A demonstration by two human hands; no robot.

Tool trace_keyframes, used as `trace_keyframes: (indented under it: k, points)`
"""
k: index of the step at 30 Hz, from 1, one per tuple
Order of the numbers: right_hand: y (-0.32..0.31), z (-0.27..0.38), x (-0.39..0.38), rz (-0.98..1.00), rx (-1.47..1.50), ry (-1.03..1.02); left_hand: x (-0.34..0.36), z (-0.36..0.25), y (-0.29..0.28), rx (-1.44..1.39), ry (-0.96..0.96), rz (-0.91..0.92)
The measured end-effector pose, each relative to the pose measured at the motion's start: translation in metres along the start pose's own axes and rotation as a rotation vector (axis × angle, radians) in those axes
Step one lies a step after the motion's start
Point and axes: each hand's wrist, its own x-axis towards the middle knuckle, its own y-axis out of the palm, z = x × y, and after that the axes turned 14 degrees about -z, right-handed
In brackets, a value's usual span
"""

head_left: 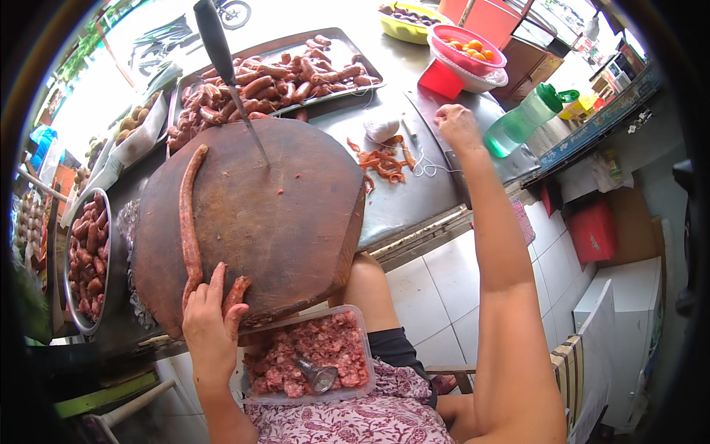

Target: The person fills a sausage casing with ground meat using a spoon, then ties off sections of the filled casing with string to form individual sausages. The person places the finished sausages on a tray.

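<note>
A long raw sausage (191, 214) lies along the left side of the round wooden chopping board (296, 200). My left hand (208, 318) is closed over the sausage's near part at the board's front edge, and a short end pokes out beside the thumb. A knife (248, 126) with a dark handle stands upright, its tip on the board. Over the metal table at the right, my right hand (460, 127) has its fingers curled; whatever they hold is hidden. Near it are a ball of white string (382, 129), loose string, and reddish casing scraps (384, 163).
A clear tub (366, 348) of minced meat with a metal funnel (319, 376) rests on my lap. Behind the board stands a tray (344, 48) heaped with sausages; a bowl (105, 274) of them sits left. A green bottle (518, 124) and stacked basins (503, 58) stand right.
</note>
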Motion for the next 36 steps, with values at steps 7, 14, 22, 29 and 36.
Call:
trace_keyframes:
  k: [7, 14, 22, 29, 36]
  points:
    - [-0.043, -0.113, -0.035, 0.158, -0.328, 0.083, 0.002, 0.001, -0.003, -0.024, -0.057, 0.071]
    - [-0.013, -0.167, -0.101, -0.133, -0.174, 0.230, 0.006, -0.003, -0.002, -0.008, -0.036, 0.084]
    - [-0.091, -0.002, -0.108, -0.097, 0.484, 0.356, -0.001, -0.029, -0.024, -0.267, 0.001, -0.138]
    - [-0.182, 0.224, -0.222, 0.246, 0.923, -0.257, -0.029, -0.075, 0.020, -1.695, -0.710, 0.415]
    - [-0.193, 0.250, -0.255, 0.387, 1.000, -0.053, -0.037, -0.051, 0.014, -2.212, -0.746, 0.126]
